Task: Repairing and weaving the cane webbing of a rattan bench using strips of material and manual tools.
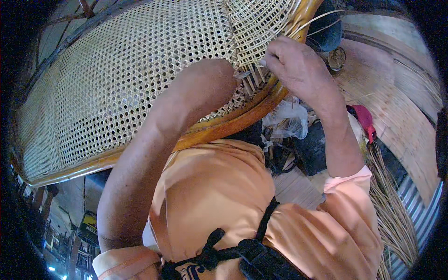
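A woven cane panel [121,60] with small open holes stretches across the upper left, set in a glossy curved wooden frame [228,126]. My left hand [210,79] is closed over the weave near the frame's rounded corner. Its fingers are mostly hidden, and a pale tip shows beside them. Close by on the right, my right hand [296,63] is curled in a pinch, with a small pale end of a cane strip at its fingertips. Several loose cane strips [252,81] stand out between the two hands, where the weave is looser.
Long cane strands [389,205] lie in a bundle at the right, near a dark red cloth item [363,119]. A clear plastic bag [289,119] sits below the frame's corner. Flat boards [387,112] cover the right side. Loose cane ends [317,21] stick out past the frame.
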